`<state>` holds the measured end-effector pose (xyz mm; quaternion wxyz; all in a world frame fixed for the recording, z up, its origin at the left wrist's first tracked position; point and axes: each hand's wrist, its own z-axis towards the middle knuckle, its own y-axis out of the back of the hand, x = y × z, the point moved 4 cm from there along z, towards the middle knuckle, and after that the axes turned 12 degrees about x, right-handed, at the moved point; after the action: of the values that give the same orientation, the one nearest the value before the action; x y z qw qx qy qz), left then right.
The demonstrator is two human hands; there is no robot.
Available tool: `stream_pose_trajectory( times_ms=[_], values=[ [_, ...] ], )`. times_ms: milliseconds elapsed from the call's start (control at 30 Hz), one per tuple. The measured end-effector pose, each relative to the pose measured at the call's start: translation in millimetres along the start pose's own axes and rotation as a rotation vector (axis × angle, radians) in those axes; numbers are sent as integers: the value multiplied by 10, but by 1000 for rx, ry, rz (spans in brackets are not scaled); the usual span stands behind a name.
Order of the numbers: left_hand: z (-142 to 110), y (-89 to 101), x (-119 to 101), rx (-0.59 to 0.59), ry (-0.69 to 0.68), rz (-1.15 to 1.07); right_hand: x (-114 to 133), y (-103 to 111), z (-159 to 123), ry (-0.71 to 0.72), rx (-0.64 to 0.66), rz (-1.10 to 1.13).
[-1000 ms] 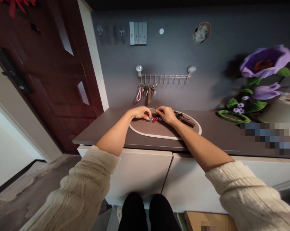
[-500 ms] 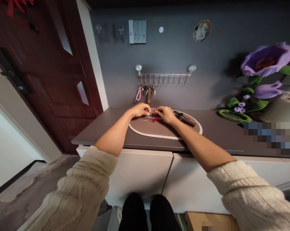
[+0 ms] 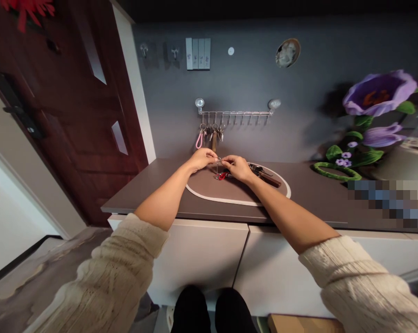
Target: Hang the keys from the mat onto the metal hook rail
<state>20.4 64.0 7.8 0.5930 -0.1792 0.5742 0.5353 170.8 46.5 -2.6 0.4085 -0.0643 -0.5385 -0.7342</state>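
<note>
Just above an oval brown mat (image 3: 212,190), both hands pinch a small metal key ring (image 3: 219,159). My left hand (image 3: 202,160) grips its left side with thumb and fingers closed. On the other side, my right hand (image 3: 238,167) is closed on the ring too. A thin key (image 3: 217,168) appears to hang below the fingers. A red tag or charm (image 3: 222,176) sits under my right fingers; whether it joins the ring I cannot tell. Several dark keys and a brown strap (image 3: 271,180) lie on the mat, partly behind my right hand.
A clear hook rail (image 3: 235,113) on the wall holds keys and a pink loop (image 3: 199,139) at its left end. Purple fabric flowers (image 3: 380,95) and a lamp-like pale object (image 3: 403,159) stand at right. A dark red door (image 3: 70,120) is at left.
Both hands have risen slightly and come together at the ring. The key has gone from lying near the mat to hanging below the fingers. The view has tilted up a little.
</note>
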Motion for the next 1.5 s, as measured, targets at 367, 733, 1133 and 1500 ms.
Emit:
stream_pose_trajectory(
  times_ms=[367,733,1133,1500],
  values=[
    [38,-92,8,-89,5,-230,-17,3,16,-16,-31,320],
    [34,-113,-42,-95,-74,-254,-89,16,46,16,-87,530],
    [17,-170,-50,-81,-95,-149,-157,81,62,-16,-143,633],
    [44,-164,10,-126,-37,79,-163,240,333,-61,-219,774]
  ],
)
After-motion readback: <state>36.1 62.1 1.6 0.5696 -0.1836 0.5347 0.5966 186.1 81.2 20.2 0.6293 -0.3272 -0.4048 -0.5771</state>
